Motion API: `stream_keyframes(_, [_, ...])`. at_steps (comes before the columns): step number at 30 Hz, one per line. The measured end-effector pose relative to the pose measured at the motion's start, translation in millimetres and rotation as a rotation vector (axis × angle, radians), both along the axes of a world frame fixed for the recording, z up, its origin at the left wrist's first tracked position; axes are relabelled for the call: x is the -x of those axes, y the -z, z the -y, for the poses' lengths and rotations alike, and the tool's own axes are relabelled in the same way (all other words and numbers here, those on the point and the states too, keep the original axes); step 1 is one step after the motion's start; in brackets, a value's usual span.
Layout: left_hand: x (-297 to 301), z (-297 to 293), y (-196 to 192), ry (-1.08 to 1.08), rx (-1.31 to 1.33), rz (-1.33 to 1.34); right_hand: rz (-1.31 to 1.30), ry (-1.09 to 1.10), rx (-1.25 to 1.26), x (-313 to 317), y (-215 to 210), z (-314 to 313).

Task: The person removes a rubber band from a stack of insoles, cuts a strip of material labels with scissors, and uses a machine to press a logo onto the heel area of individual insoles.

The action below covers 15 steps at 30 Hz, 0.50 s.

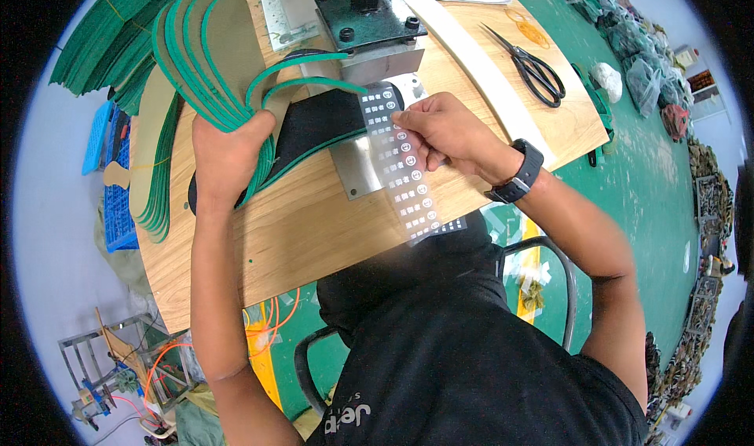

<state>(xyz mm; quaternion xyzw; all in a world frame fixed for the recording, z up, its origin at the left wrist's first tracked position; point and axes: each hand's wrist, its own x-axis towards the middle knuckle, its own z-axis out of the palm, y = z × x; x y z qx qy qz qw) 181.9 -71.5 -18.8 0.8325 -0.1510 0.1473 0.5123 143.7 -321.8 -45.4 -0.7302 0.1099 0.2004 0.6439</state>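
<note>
My left hand (228, 151) is closed around a fanned bunch of insoles (224, 42), tan-faced with green edges. A black-faced insole (314, 128) with a green rim extends from beside this hand across a metal plate (353, 171), under a press (369, 14) with a black top plate. Between thumb and fingers, my right hand (452, 136) pinches a clear strip of white printed labels (408, 183). The strip's far end overlaps the right end of the black insole; its near end hangs past the table edge. Whether the strip touches the insole is hard to tell.
Black scissors (534, 73) and yellow rubber bands (528, 30) lie right on the wooden table (314, 250). A long white curved piece (479, 61) runs beside the press. Stacked insoles (153, 163) stand at left, by a blue crate (119, 187). Filled bags (644, 61) line the right floor.
</note>
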Motion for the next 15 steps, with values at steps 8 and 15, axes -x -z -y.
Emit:
stream_keyframes(8, [-1.1, 0.6, 0.5, -0.035, 0.036, -0.038, -0.002, -0.007, 0.033, 0.3, 0.3, 0.5])
stream_keyframes(15, [0.4, 5.0, 2.7, -0.081, 0.008, -0.022, -0.014, -0.040, 0.050, -2.3, -3.7, -0.4])
